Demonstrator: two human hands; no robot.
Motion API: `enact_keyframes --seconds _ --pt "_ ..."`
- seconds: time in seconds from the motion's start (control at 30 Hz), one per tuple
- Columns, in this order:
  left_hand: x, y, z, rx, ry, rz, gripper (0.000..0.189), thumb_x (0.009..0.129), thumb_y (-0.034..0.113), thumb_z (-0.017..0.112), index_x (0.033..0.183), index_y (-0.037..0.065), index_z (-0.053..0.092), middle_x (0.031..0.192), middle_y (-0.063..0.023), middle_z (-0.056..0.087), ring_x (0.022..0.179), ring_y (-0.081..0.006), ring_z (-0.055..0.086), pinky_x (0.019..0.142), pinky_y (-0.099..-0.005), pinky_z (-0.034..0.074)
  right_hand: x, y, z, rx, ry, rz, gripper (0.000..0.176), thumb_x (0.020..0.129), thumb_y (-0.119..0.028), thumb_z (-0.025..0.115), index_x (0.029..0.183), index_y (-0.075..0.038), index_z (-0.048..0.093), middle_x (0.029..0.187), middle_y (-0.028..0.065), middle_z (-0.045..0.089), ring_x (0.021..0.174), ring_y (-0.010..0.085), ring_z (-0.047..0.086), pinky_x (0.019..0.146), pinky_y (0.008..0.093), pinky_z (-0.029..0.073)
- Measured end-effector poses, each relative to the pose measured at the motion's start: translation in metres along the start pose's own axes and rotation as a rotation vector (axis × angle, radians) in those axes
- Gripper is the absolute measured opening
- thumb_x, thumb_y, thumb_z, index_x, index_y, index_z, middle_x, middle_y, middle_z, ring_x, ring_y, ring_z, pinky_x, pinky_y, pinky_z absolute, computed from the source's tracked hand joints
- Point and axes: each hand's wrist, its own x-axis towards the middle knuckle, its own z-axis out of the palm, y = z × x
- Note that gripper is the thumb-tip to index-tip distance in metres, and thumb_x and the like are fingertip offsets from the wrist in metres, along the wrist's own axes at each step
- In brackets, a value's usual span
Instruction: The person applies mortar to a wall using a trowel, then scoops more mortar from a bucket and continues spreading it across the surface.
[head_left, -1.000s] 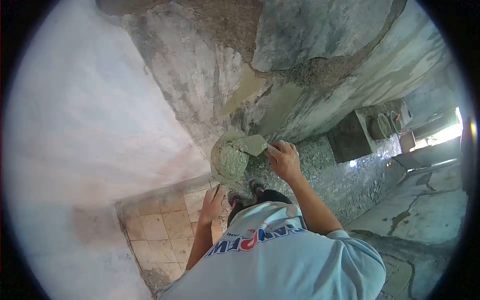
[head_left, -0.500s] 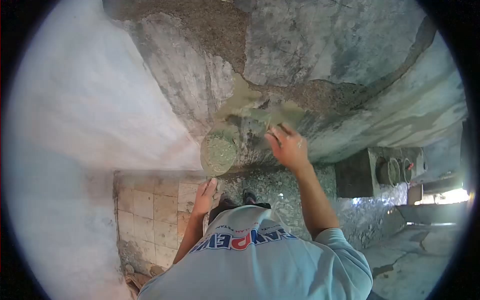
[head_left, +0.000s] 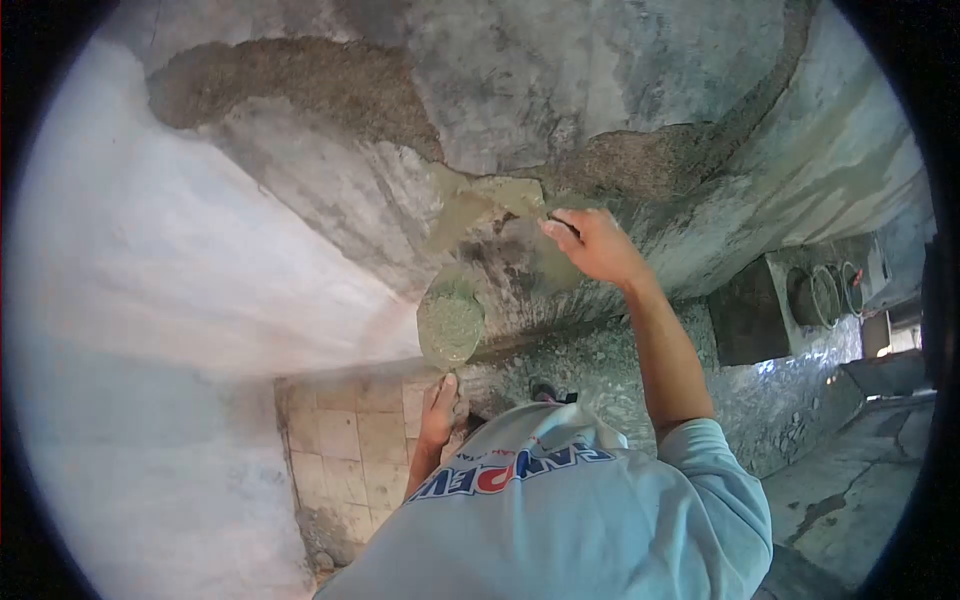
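Note:
My left hand (head_left: 439,408) is closed on the handle of a round board (head_left: 450,325) that carries wet greenish-grey mortar, low in front of the wall corner. My right hand (head_left: 597,244) grips the handle of a trowel; its blade (head_left: 512,193) lies against the wall and looks coated with mortar. Around the blade, a wet smeared patch (head_left: 455,215) covers part of the grey wall (head_left: 600,80), below a band of rough exposed plaster (head_left: 330,85).
A whitish wall (head_left: 220,260) meets the grey one at the left. Floor tiles (head_left: 350,440) lie below. At the right are a dark block (head_left: 748,315) and buckets (head_left: 815,295) on a ledge. My shoe (head_left: 543,390) stands on rough floor.
The camera view has shifted. My right hand has moved up along the wall, and the trowel blade now points left over the wet patch. My left hand still holds the board.

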Motion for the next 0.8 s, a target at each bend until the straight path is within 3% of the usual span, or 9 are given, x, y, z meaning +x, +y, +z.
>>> enact_keyframes --seconds 0.07,0.27,0.37,0.47,0.5,0.6,0.8 --pt "0.003 0.010 0.000 -0.019 -0.005 -0.029 0.036 0.109 0.039 0.048 0.083 0.013 0.047 0.060 0.0042 0.039 0.045 -0.0072 0.038 0.040 -0.0263 0.028 -0.007 0.009 0.009 -0.017 0.097 -0.085 0.037 0.102 -0.037 0.058 0.104 -0.002 0.070 0.082 0.0246 0.066 0.078 0.0457 0.062 0.070 0.0517 0.049" --pt "-0.002 0.031 0.004 -0.009 0.007 -0.074 0.035 0.108 0.038 0.050 0.084 0.013 0.048 0.062 0.0047 0.040 0.048 -0.0067 0.038 0.041 -0.0255 0.027 -0.036 0.030 0.021 -0.059 0.217 0.014 0.038 0.102 -0.036 0.058 0.097 -0.001 0.068 0.078 0.0231 0.064 0.074 0.0459 0.059 0.067 0.0488 0.047" --pt "0.003 0.030 0.010 0.002 0.039 -0.087 0.035 0.108 0.040 0.050 0.085 0.013 0.050 0.061 0.0040 0.040 0.046 -0.0071 0.037 0.040 -0.0262 0.026 -0.060 0.063 0.025 0.061 0.223 0.073 0.038 0.102 -0.035 0.056 0.092 0.000 0.067 0.071 0.0208 0.062 0.068 0.0440 0.059 0.065 0.0456 0.048" --pt "0.026 0.012 0.021 0.024 0.015 -0.073 0.035 0.107 0.042 0.051 0.086 0.013 0.053 0.060 0.0029 0.043 0.042 -0.0087 0.038 0.038 -0.0273 0.028 -0.089 0.070 0.043 0.172 0.351 0.268 0.038 0.102 -0.033 0.056 0.086 0.001 0.064 0.065 0.0184 0.059 0.058 0.0379 0.054 0.060 0.0416 0.046" --pt "0.035 0.017 0.032 -0.005 -0.041 -0.097 0.035 0.107 0.042 0.051 0.086 0.013 0.053 0.061 0.0029 0.043 0.042 -0.0090 0.038 0.038 -0.0274 0.029 -0.093 0.080 0.054 0.098 0.400 0.138 0.037 0.102 -0.030 0.057 0.083 0.001 0.063 0.062 0.0142 0.058 0.054 0.0272 0.053 0.057 0.0387 0.043" --pt "0.065 0.002 0.048 0.039 -0.107 -0.030 0.036 0.107 0.043 0.051 0.086 0.013 0.053 0.060 0.0029 0.044 0.041 -0.0096 0.040 0.038 -0.0274 0.030 -0.107 0.065 0.077 0.350 0.317 0.287 0.035 0.102 -0.028 0.057 0.082 0.000 0.062 0.061 0.0089 0.056 0.056 0.0185 0.052 0.056 0.0361 0.043" --pt "0.068 -0.006 0.059 0.019 -0.111 -0.035 0.037 0.107 0.042 0.051 0.086 0.012 0.053 0.060 0.0035 0.043 0.043 -0.0091 0.039 0.040 -0.0265 0.031 -0.132 0.067 0.084 0.499 0.256 0.394 0.037 0.102 -0.028 0.056 0.077 0.000 0.059 0.060 0.0054 0.053 0.057 0.0134 0.049 0.057 0.0333 0.042"
